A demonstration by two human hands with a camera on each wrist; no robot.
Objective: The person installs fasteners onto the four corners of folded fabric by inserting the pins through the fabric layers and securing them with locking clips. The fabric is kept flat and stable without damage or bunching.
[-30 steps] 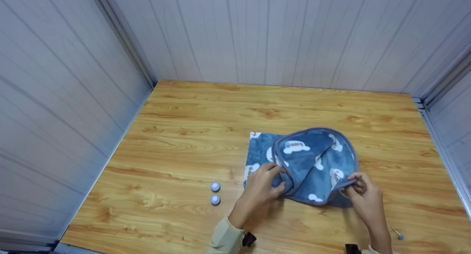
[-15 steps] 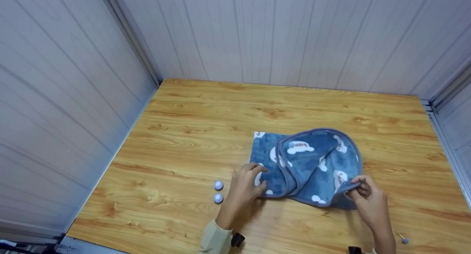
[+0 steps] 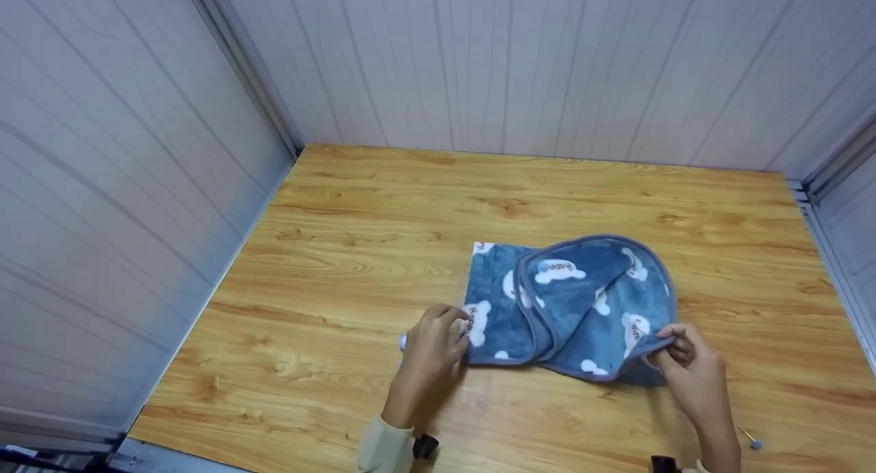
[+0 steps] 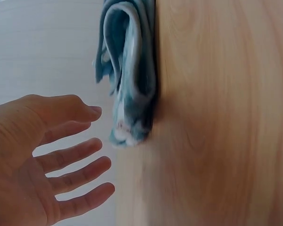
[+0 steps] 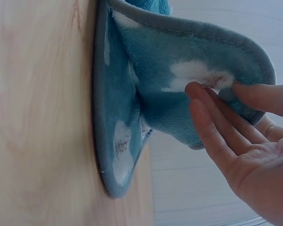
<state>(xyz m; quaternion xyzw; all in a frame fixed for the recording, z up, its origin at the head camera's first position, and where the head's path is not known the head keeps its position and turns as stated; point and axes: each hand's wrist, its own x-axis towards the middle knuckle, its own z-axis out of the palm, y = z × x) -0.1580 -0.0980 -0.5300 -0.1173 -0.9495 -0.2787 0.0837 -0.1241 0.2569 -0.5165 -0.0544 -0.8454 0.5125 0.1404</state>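
Pinches with the right hand (image 3: 694, 374) the bound edge of the blue cloth (image 3: 506, 329) at its near right corner, holding that corner raised off the table (image 3: 342, 220). Grasps nothing with the left hand (image 3: 430, 343), fingers spread and gently bent beside the cloth's left end. Has the cloth lying right of the table's middle, flat at left, turned over in loose curves towards the right.

Could drag the whole cloth askew by pulling hard on the corner, with no hand pinning the left end. Might also knock the round white thing (image 3: 402, 341), mostly hidden behind the left hand, by drawing that hand back.

Seems, from the head view, to meet the cloth with the left fingertips; shows, in the left wrist view, a gap and the rounded folds end-on. Reveals, in the right wrist view, an opening beneath the raised flap.
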